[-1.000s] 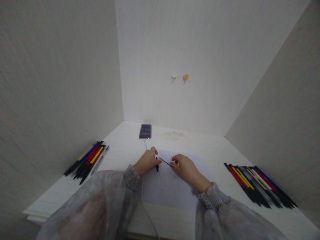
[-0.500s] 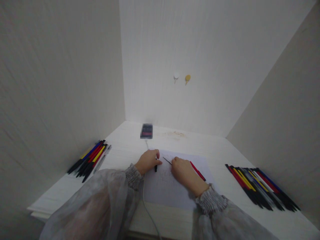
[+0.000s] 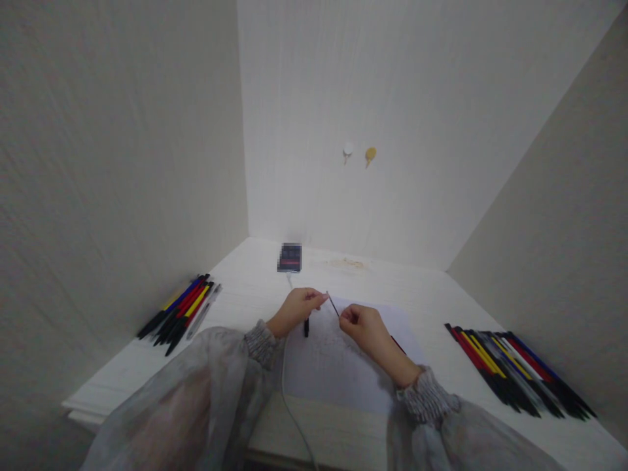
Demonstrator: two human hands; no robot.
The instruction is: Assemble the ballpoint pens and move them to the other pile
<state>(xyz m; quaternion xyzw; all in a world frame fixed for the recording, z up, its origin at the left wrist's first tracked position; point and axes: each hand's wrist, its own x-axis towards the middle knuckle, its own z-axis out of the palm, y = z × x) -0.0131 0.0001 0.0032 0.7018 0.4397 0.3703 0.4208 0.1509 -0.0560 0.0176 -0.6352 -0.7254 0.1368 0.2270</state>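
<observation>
A thin dark pen refill [image 3: 333, 306] slants over the paper between my two hands. My right hand [image 3: 366, 330] pinches its near end between thumb and fingers. At the far end, the thumb and forefinger of my left hand [image 3: 297, 311] are closed on the tip. A short black pen part [image 3: 307, 327] lies on the white sheet of paper [image 3: 338, 386] just below my left hand. Past my right wrist a red pen barrel [image 3: 398, 345] shows, mostly covered by the hand.
Pens in several colours [image 3: 181, 311] lie in a bunch at the left, and a wider row of pens [image 3: 515, 373] is at the right. A dark pixelated device [image 3: 290, 257] sits at the back with a white cable [image 3: 294, 418]. Two hooks [image 3: 370, 154] hang on the back wall.
My left hand has left the black pen part and moved right to the refill's far tip. My right hand has shifted slightly, covering more of the red barrel.
</observation>
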